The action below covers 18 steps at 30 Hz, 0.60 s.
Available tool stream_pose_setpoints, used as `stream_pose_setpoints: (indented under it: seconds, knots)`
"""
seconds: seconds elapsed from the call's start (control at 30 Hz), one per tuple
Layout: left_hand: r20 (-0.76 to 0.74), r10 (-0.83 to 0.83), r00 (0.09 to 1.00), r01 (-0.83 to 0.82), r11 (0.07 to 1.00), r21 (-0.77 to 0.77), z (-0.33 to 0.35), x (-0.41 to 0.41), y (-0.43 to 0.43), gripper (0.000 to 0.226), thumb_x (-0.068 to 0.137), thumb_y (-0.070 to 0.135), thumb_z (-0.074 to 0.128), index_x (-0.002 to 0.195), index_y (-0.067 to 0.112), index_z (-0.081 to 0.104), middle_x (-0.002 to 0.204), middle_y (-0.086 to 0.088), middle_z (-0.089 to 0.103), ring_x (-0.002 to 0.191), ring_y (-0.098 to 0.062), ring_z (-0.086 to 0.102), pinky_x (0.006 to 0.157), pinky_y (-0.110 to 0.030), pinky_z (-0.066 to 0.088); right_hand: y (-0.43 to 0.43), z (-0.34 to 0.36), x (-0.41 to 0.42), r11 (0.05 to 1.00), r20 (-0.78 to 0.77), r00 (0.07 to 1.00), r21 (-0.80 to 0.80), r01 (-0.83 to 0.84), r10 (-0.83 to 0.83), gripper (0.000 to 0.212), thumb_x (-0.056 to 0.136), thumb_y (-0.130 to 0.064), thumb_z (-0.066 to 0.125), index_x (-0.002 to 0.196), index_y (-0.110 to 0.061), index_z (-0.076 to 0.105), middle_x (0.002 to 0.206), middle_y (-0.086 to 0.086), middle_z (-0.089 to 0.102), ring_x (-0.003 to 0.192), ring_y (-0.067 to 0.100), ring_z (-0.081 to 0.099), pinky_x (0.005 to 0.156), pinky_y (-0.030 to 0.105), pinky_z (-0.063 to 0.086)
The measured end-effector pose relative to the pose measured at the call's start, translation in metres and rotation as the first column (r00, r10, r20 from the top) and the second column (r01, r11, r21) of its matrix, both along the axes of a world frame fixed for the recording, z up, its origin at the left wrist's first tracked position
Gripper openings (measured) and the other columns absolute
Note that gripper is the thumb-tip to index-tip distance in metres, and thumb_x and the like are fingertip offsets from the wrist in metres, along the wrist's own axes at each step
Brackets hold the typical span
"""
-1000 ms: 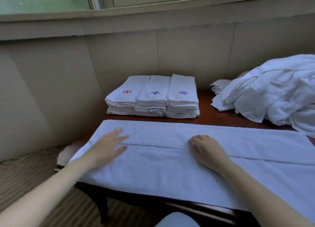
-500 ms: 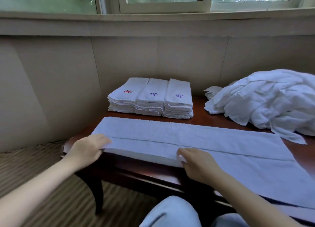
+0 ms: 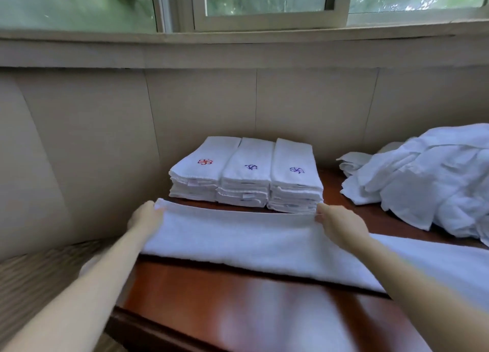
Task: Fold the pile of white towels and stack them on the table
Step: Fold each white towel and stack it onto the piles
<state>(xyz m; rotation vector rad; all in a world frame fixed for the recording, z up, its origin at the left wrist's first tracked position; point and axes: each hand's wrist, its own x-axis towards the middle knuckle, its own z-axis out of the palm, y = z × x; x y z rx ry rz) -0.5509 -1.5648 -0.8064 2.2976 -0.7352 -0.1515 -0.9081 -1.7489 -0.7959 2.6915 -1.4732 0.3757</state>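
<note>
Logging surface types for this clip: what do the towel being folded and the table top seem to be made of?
Towel being folded: likely white terry cotton, matte; nubby surface and soft, rounded fold, though the fibre cannot be confirmed.
Table: seemingly dark reddish wood or veneer under glossy lacquer; it mirrors window light in pale streaks.
</note>
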Motion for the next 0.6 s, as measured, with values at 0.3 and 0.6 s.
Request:
stream_pose_setpoints:
  seconds: [0.3, 0.6]
  knots:
    - [0.555, -0.101, 0.826, -0.263, 0.801, 0.538, -0.005, -0.019, -0.043, 0.028, 0.094, 0.019, 0.049, 0.12, 0.014, 0.039, 0.123, -0.008, 0.051, 0.112, -0.026, 0.055, 0.081, -0.033, 0.045, -0.035, -0.036, 0.009, 0.978, 0.06, 0.981, 0.109, 0.178, -0.186, 0.042, 0.089, -0.06, 0.045, 0.093, -0.018, 0.044, 0.098, 0.001, 0.057, 0.097, 0.027, 0.057, 0.07, 0.032, 0.037]
    - [0.263, -0.569, 0.779, 0.405, 0.777, 0.481, -0.028, -0.212, -0.12, 0.037, 0.099, 0.037, 0.026, 0.132, 0.029, 0.042, 0.136, -0.004, 0.042, 0.128, -0.024, 0.037, 0.104, -0.047, 0.028, 0.003, -0.036, -0.092, 0.94, -0.096, 0.935, -0.049, 0.338, -0.341, 0.018, 0.093, -0.016, 0.039, 0.109, -0.015, 0.046, 0.112, 0.005, 0.051, 0.104, 0.028, 0.049, 0.073, 0.034, 0.037]
